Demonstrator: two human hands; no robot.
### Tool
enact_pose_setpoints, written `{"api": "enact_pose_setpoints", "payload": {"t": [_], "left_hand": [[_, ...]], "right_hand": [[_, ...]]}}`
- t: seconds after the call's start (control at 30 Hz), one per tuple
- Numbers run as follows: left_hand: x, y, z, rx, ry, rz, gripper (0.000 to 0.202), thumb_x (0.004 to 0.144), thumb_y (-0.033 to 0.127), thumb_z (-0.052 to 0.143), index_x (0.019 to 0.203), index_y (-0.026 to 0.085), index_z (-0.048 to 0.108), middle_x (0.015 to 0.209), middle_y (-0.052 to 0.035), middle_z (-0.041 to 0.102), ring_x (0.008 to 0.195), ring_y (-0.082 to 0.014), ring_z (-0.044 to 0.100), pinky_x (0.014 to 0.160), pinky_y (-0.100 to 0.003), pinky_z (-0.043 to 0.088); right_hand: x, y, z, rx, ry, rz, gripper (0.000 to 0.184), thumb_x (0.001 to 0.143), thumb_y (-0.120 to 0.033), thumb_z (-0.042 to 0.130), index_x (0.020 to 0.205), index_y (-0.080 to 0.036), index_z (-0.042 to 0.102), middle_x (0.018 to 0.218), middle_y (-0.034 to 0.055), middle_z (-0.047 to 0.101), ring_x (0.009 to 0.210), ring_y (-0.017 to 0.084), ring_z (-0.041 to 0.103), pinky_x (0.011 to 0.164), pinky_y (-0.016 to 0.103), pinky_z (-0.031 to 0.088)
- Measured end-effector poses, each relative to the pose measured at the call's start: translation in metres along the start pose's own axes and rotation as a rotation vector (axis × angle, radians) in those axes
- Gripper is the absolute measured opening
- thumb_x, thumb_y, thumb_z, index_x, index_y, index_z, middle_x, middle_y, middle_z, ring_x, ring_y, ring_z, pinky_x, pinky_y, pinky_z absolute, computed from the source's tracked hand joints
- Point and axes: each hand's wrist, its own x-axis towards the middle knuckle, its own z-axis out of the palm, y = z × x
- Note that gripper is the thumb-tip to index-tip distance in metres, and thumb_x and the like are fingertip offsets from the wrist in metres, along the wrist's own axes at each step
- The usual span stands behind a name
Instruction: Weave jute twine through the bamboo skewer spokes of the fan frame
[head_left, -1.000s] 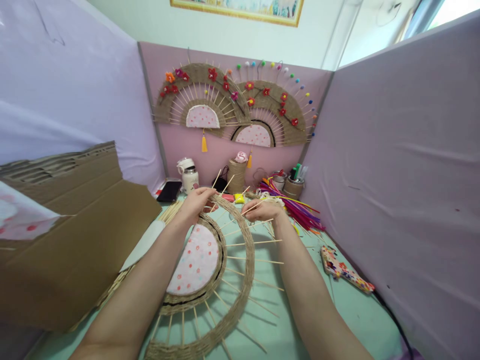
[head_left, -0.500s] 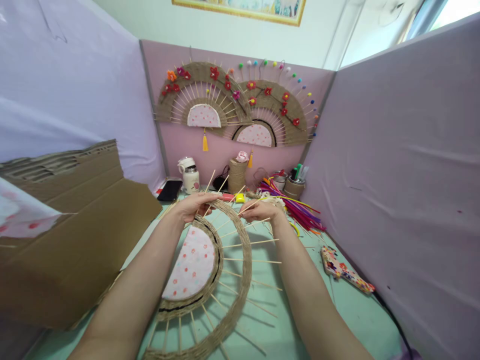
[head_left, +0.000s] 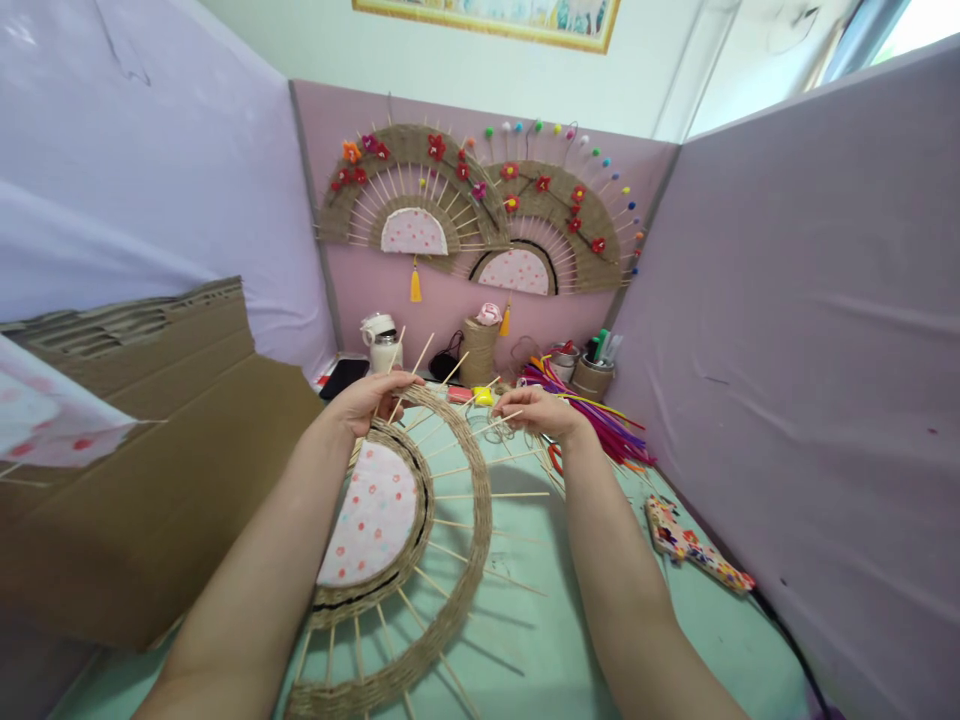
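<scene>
A half-round fan frame (head_left: 481, 490) of thin wooden sticks and woven jute twine stands tilted in front of me. Its inner half-circle carries dotted white fabric (head_left: 371, 515) edged with a black line. My left hand (head_left: 371, 400) is closed around the fan's upper end, thumb and fingers on the woven band and sticks. Just right of the upper sticks, my right hand (head_left: 536, 410) is closed in a pinch. Thin loops of twine (head_left: 495, 432) show beside its fingertips and seem to run into them; the exact grip is small and partly hidden.
Cardboard (head_left: 172, 480) leans at the left. Along the back are a white bottle (head_left: 384, 345), a twine spool (head_left: 478, 350), a pen holder (head_left: 594, 375) and colourful pipe cleaners (head_left: 600, 425). A flower-patterned glue gun (head_left: 694, 548) lies right. Two finished fans (head_left: 412, 150) hang behind.
My right hand has drawn away from the woven band, a little to the right. The fan and my left hand have shifted slightly left.
</scene>
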Motion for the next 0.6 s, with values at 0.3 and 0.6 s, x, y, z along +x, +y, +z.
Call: {"api": "enact_pose_setpoints", "payload": {"t": [0.3, 0.6], "left_hand": [[0.003, 0.000, -0.008, -0.037, 0.022, -0.013, 0.013, 0.071, 0.019, 0.068, 0.083, 0.015, 0.069, 0.071, -0.0058, 0.069, 0.056, -0.0124, 0.064, 0.039, -0.017, 0.044], [0.000, 0.005, -0.013, -0.066, 0.022, -0.047, 0.010, 0.072, 0.018, 0.066, 0.082, 0.013, 0.067, 0.071, -0.0069, 0.070, 0.056, -0.0133, 0.064, 0.036, -0.016, 0.042]], "right_hand": [[-0.033, -0.045, 0.000, -0.309, 0.245, -0.006, 0.033, 0.072, -0.045, 0.067, 0.074, -0.012, 0.062, 0.055, -0.0037, 0.049, 0.050, 0.006, 0.037, 0.048, 0.021, 0.026], [-0.034, -0.045, 0.003, -0.312, 0.031, 0.018, 0.032, 0.073, -0.044, 0.068, 0.075, -0.012, 0.063, 0.062, -0.0015, 0.055, 0.054, 0.007, 0.044, 0.050, 0.020, 0.031]]}}
